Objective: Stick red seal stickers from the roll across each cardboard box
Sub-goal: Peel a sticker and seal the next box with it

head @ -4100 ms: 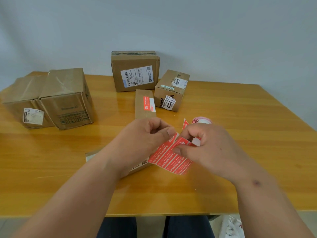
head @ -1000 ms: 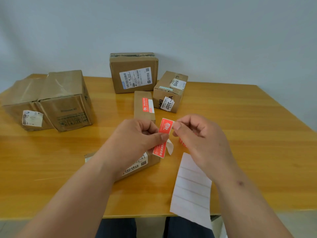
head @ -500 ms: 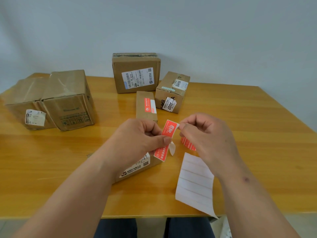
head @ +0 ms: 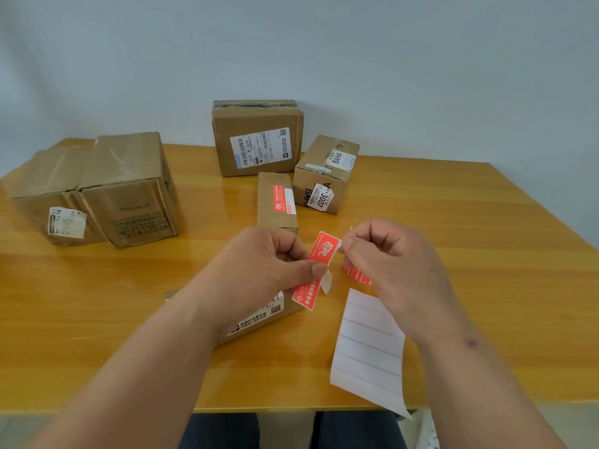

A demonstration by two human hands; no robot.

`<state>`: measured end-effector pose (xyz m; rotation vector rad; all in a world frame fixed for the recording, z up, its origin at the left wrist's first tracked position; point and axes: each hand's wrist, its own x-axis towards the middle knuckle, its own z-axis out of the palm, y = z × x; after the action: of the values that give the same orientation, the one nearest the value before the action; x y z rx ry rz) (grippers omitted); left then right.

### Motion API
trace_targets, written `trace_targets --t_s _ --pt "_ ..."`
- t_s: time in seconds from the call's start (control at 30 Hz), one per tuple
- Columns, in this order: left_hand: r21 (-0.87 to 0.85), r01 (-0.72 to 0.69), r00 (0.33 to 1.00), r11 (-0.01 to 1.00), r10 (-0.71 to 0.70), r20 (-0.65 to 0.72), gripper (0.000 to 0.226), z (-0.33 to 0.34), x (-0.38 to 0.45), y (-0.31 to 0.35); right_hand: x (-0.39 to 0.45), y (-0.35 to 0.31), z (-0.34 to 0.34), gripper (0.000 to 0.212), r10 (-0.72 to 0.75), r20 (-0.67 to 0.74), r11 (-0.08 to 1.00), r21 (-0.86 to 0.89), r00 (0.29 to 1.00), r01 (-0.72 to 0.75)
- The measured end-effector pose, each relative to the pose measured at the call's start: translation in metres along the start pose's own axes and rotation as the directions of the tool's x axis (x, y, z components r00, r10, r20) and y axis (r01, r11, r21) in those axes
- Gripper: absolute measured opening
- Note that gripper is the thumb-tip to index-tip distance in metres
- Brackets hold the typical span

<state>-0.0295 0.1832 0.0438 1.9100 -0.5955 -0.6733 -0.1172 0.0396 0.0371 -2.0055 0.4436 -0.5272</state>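
Note:
My left hand [head: 262,270] pinches a red seal sticker [head: 319,267] near its middle. My right hand [head: 385,264] pinches the sticker's top right corner and also holds the sticker strip, whose white backing [head: 368,348] hangs down over the table's front edge. More red stickers [head: 356,275] show under the right fingers. A flat cardboard box [head: 259,315] with a white label lies under my left hand, largely hidden. Behind it a narrow box [head: 275,218] bears a red sticker [head: 279,198] on top.
On the wooden table [head: 453,254] stand a small box [head: 325,173] and a taller labelled box [head: 257,137] at the back centre, and two large boxes [head: 97,186] at the back left. A wall rises behind the table.
The red sticker came off the strip and is now held between both hands. The strip's used white backing has unrolled and hangs lower. In the last half second little moved.

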Motion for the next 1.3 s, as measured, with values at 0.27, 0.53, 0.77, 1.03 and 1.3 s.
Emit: trace_targets --t_s 0.27,0.53,0.77,1.03,1.3 --pt "-0.069 -0.198 0.961 0.978 0.180 -0.208 0.016 0.006 0.002 -0.010 -0.004 0.001 0.001 0.021 0.080 0.015 0.976 0.202 0.997 -0.081" --pt "-0.016 -0.245 0.959 0.969 0.240 -0.147 0.014 0.016 -0.007 0.000 -0.009 -0.001 0.005 0.018 0.024 0.015 0.992 0.123 1.000 -0.025" --pt "-0.109 -0.132 0.982 0.985 0.115 -0.152 0.022 0.017 -0.006 0.001 -0.009 0.001 0.006 0.017 -0.053 0.074 0.997 0.053 0.996 0.050" --pt "-0.037 -0.086 0.965 0.996 0.074 -0.250 0.021 0.014 -0.001 -0.006 -0.009 0.001 0.007 0.015 -0.074 0.096 0.997 -0.011 0.993 0.075" --pt "-0.133 -0.146 0.912 0.980 0.081 -0.403 0.023 -0.007 0.003 -0.012 0.005 0.032 -0.001 0.020 0.046 -0.039 0.918 -0.392 0.998 -0.058"
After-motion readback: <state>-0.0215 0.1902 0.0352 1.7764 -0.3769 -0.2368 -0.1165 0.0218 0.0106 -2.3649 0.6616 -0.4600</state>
